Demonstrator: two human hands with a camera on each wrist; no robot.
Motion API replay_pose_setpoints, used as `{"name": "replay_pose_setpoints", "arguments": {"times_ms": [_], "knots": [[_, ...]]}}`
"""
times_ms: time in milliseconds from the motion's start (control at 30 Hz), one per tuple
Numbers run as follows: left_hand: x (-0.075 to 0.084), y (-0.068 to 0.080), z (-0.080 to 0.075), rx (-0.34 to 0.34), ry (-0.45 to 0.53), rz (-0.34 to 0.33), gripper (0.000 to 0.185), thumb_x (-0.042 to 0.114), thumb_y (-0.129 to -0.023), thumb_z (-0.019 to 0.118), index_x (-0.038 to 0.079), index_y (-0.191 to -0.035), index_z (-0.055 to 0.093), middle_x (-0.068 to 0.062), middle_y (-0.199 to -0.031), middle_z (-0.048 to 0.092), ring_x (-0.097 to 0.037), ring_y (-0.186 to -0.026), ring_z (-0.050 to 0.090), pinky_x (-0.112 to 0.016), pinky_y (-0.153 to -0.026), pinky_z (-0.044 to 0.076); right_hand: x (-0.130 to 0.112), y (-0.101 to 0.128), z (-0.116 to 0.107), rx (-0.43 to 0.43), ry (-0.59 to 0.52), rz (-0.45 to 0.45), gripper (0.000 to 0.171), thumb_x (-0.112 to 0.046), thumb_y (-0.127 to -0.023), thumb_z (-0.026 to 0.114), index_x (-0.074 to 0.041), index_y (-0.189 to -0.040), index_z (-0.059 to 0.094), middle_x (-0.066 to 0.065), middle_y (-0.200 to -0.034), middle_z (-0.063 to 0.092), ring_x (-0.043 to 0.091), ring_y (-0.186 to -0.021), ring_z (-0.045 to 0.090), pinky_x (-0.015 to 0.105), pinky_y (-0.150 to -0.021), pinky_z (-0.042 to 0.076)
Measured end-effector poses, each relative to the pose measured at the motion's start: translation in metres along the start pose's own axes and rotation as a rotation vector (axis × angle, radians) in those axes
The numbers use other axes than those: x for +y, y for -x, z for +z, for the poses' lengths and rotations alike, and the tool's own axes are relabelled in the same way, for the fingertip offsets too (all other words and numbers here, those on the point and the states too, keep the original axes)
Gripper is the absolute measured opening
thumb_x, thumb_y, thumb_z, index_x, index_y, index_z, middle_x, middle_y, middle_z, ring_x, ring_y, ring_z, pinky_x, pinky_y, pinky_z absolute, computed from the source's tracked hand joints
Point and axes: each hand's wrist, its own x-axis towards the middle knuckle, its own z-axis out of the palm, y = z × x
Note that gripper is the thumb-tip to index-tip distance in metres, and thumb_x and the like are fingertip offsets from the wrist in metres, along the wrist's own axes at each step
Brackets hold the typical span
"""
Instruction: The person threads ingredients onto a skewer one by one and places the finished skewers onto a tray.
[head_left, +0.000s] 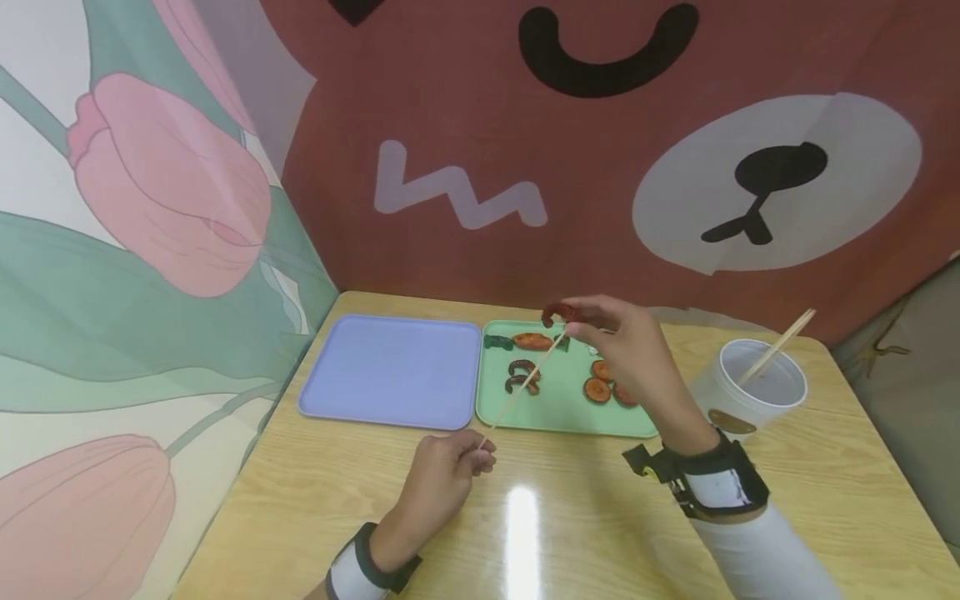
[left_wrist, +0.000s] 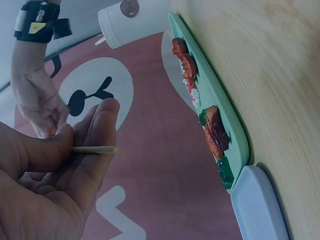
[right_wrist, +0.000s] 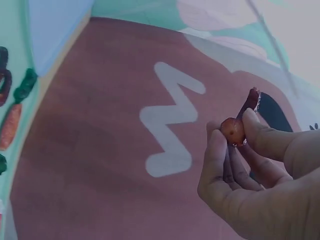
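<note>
The right hand (head_left: pixel 637 354) pinches a small curved reddish-brown food piece (head_left: pixel 557 312) between thumb and fingertips (right_wrist: pixel 252 120), the other fingers curled loosely behind; the piece is held in the air above the far edge of a green tray (head_left: pixel 558 408). The left hand (head_left: pixel 442 479) hovers lower, over the wooden table (head_left: pixel 337 500), with thumb and forefinger closed on the near end of a thin wooden skewer (head_left: pixel 522 390) — the remaining fingers are folded in. The skewer slants up and away from that hand, its far tip just below the raised food piece; whether tip and piece touch cannot be told.

Beneath the right hand, the green tray holds more pieces lying flat: an orange-red carrot-shaped piece (head_left: pixel 532 340), dark green bits beside it, two dark curved pieces (head_left: pixel 522 375) and round reddish slices (head_left: pixel 597 389). A lilac tray (head_left: pixel 390 371) sits just left of the green one, edges nearly touching. To the right, well apart from the hands, stands a white cup (head_left: pixel 750 392) with another wooden stick (head_left: pixel 776 346) leaning in it. Both wrists wear black bands. Behind the table — a brown cartoon bear backdrop (head_left: pixel 600 167) and, on the left, a panel with pink tulips (head_left: pixel 150 183).
</note>
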Motion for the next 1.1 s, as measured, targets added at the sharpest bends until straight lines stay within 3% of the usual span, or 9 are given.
{"name": "replay_pose_setpoints", "arguments": {"times_ms": [133, 333, 433, 633, 800, 933, 1100], "knots": [[-0.001, -0.002, 0.0, -0.009, -0.036, 0.022, 0.006, -0.003, -0.09, 0.07, 0.001, -0.09, 0.075, -0.008, -0.08, 0.077, -0.011, -0.071, 0.075, -0.01, -0.065, 0.059, -0.004, 0.005, -0.007, 0.031, 0.013, -0.009, 0.04, -0.035, -0.096, 0.072, -0.025, -0.134, 0.068, 0.001, -0.127, 0.073, 0.022, -0.115, 0.069, 0.043, -0.092, 0.061], [0.0, -0.006, 0.001, -0.02, -0.048, 0.032, 0.005, -0.003, -0.091, 0.07, -0.002, -0.091, 0.075, -0.01, -0.081, 0.077, -0.012, -0.072, 0.075, -0.008, -0.065, 0.058, -0.007, 0.01, -0.01, 0.041, -0.028, -0.042, 0.04, -0.035, -0.093, 0.074, -0.026, -0.132, 0.07, 0.0, -0.125, 0.074, 0.013, -0.109, 0.069, 0.024, -0.086, 0.06], [0.0, -0.006, 0.001, -0.012, -0.054, 0.031, 0.004, -0.001, -0.09, 0.071, 0.0, -0.09, 0.075, -0.009, -0.08, 0.077, -0.012, -0.071, 0.075, -0.008, -0.064, 0.058, -0.009, 0.011, -0.008, 0.036, -0.06, -0.083, 0.038, -0.031, -0.092, 0.076, -0.024, -0.129, 0.072, 0.002, -0.121, 0.076, 0.009, -0.095, 0.068, 0.016, -0.078, 0.057], [0.0, -0.004, 0.002, 0.012, -0.06, 0.031, 0.004, -0.002, -0.088, 0.073, 0.001, -0.088, 0.075, -0.008, -0.078, 0.077, -0.011, -0.068, 0.074, -0.009, -0.063, 0.058, -0.011, 0.012, -0.001, 0.056, -0.016, -0.161, 0.036, -0.025, -0.089, 0.078, -0.022, -0.125, 0.074, 0.004, -0.116, 0.077, 0.014, -0.09, 0.073, 0.014, -0.072, 0.057], [0.001, -0.003, 0.002, 0.011, -0.031, 0.025, 0.005, -0.004, -0.088, 0.072, 0.0, -0.089, 0.074, -0.009, -0.078, 0.077, -0.011, -0.067, 0.074, -0.009, -0.062, 0.058, -0.012, 0.016, 0.008, 0.166, 0.141, -0.374, 0.037, -0.016, -0.085, 0.081, -0.019, -0.121, 0.077, 0.004, -0.11, 0.079, 0.018, -0.086, 0.074, 0.015, -0.065, 0.055], [0.004, -0.003, 0.003, 0.014, 0.013, 0.022, 0.004, -0.005, -0.089, 0.071, -0.003, -0.089, 0.074, -0.011, -0.079, 0.077, -0.012, -0.067, 0.074, -0.01, -0.063, 0.06, -0.013, 0.018, 0.016, 0.277, 0.229, -0.571, 0.037, -0.009, -0.081, 0.083, -0.013, -0.118, 0.078, 0.006, -0.104, 0.079, 0.019, -0.087, 0.075, 0.028, -0.064, 0.06], [0.007, -0.003, 0.005, 0.008, 0.091, -0.005, 0.005, -0.009, -0.089, 0.068, -0.005, -0.088, 0.073, -0.014, -0.079, 0.076, -0.013, -0.067, 0.074, -0.013, -0.063, 0.061, -0.014, 0.02, 0.024, 0.354, 0.251, -0.675, 0.037, -0.006, -0.08, 0.084, -0.008, -0.116, 0.078, 0.009, -0.105, 0.08, 0.025, -0.094, 0.077, 0.04, -0.074, 0.066]]}}
